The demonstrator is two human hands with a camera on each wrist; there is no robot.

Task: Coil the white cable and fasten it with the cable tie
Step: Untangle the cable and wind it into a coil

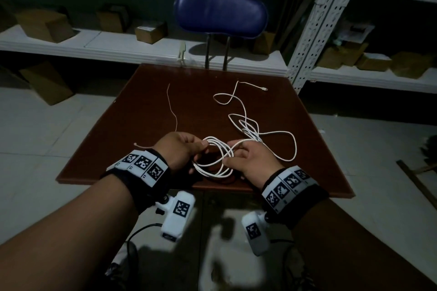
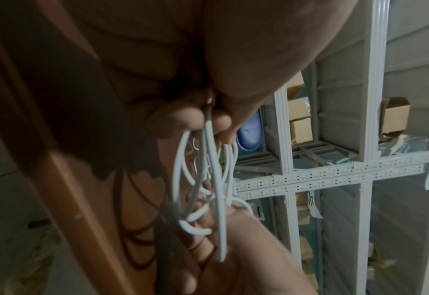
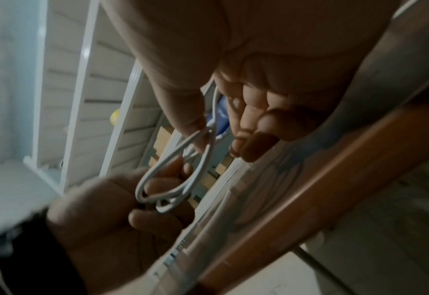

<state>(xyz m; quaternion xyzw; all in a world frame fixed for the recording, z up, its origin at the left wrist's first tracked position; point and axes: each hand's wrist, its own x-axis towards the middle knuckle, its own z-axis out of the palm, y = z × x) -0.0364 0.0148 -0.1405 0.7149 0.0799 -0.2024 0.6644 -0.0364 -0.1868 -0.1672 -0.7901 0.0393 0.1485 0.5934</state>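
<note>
Over the near edge of the brown table [image 1: 142, 111], my left hand [image 1: 182, 149] pinches several loops of the white cable [image 1: 212, 160] together. My right hand [image 1: 248, 158] holds the cable's running strand beside that coil, thumb and fingers curled on it. The loose part of the cable [image 1: 279, 134] trails in tangles across the right of the table to its plug [image 1: 264, 88] at the far side. A thin pale cable tie [image 1: 173, 111] lies on the table, left of centre. In the wrist views the cable loops [image 2: 208, 179] [image 3: 178, 171] hang between both hands.
A blue-backed chair [image 1: 221, 15] stands behind the table. White metal shelving [image 1: 314, 23] with cardboard boxes [image 1: 45, 23] lines the back and right. Pale tiled floor lies on both sides. A dark stick [image 1: 416, 182] lies on the floor at right.
</note>
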